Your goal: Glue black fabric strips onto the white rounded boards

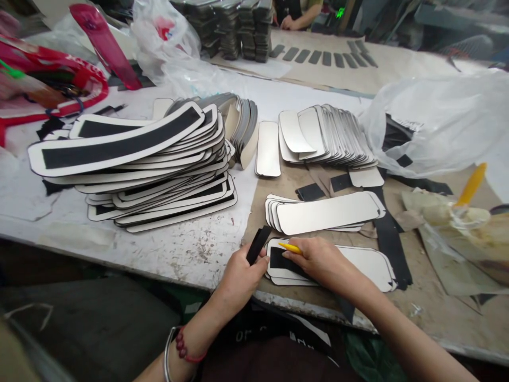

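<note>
My left hand point(240, 273) is closed round several black strips point(258, 245), which stick up from the fist; its fingertips touch the left end of a white panel point(368, 262). That panel lies on a short stack at the table's front. On its left part is a black strip point(280, 260), partly covered by my right hand point(320, 260). The right hand grips a thin yellow pointed tool point(291, 248), tip to the left, and rests over the strip. Just behind lies another stack of white panels point(326, 214) without black strips on top.
A tall pile of white panels with black strips point(127, 140) stands at left. Small white pieces point(342, 135) lie fanned behind. Plastic bags point(441, 122), black scraps point(392, 244) and a yellow-handled brush in glue point(471, 185) are at right. Across the table a person's hand point(289, 23) shows.
</note>
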A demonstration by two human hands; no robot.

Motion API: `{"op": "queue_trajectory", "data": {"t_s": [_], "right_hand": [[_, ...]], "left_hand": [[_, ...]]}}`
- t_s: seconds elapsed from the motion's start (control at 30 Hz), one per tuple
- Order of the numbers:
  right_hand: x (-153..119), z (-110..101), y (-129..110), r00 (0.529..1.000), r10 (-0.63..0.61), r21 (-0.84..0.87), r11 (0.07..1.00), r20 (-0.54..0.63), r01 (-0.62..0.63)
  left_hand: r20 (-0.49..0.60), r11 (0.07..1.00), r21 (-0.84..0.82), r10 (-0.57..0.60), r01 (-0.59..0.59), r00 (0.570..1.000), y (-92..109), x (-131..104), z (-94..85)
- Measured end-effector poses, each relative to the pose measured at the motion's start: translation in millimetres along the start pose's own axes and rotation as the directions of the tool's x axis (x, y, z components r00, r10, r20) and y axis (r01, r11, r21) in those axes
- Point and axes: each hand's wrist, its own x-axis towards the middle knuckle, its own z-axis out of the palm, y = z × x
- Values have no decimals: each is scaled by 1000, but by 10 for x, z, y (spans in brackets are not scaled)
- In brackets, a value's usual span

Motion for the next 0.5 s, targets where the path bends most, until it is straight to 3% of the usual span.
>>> {"op": "queue_trajectory", "data": {"t_s": [0.3, 0.47, 0.5], "right_hand": [[47, -7, -12, 1000, 20, -74, 997, 12, -19], [61, 285, 220, 994, -93, 4, 996, -57, 94], [97, 364, 274, 981, -146, 33, 988, -128, 151]], "left_hand": [[-15, 999, 21, -44, 45, 999, 27, 64, 44], [-109, 997, 6, -73, 74, 991, 14, 9, 141], [-129, 997, 4, -73, 75, 989, 2, 14, 148]]}}
